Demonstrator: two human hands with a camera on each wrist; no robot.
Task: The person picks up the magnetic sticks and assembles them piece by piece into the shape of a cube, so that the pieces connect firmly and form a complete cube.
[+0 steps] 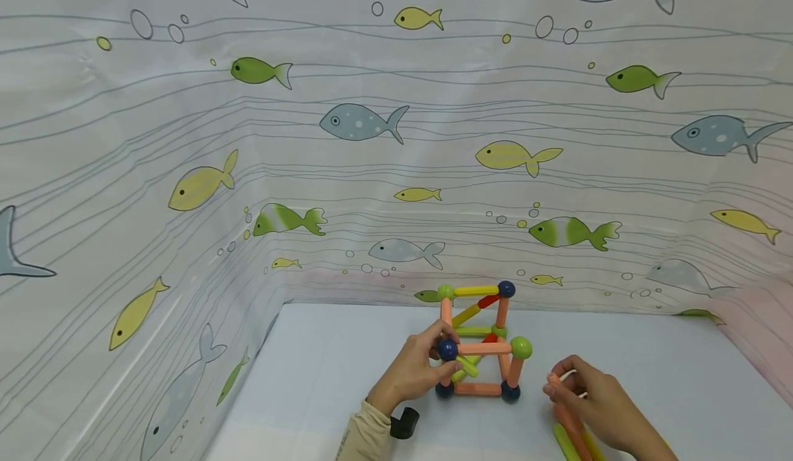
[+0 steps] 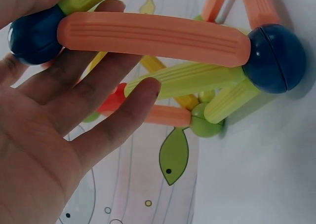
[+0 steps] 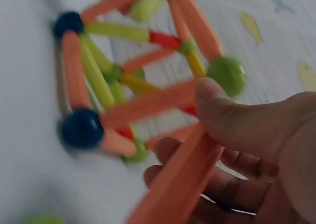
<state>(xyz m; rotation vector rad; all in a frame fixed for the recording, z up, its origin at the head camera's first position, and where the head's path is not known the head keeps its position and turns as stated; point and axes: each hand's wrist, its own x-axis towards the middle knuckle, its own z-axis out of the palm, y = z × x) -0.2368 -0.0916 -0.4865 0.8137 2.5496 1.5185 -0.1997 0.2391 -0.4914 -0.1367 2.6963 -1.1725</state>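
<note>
A box-shaped frame of magnetic sticks and balls stands on the white table. At its upper front left corner my left hand [image 1: 413,368] grips a dark blue ball [image 1: 447,349], thumb in front and fingers behind. A yellow-green stick [image 1: 467,366] juts from that ball. An orange stick [image 2: 153,39] runs from the ball down to another dark blue ball [image 2: 277,58]. To the right of the frame, my right hand [image 1: 591,395] pinches a loose orange stick [image 3: 177,179] between thumb and fingers. A green ball [image 3: 227,76] on the frame appears close behind the thumb.
Beneath my right hand lie loose sticks, among them a yellow-green one [image 1: 565,442]. The white table [image 1: 322,358] meets a fish-patterned sheet [image 1: 347,193] at the back and sides. A black wrist device [image 1: 405,423] sits by the left sleeve.
</note>
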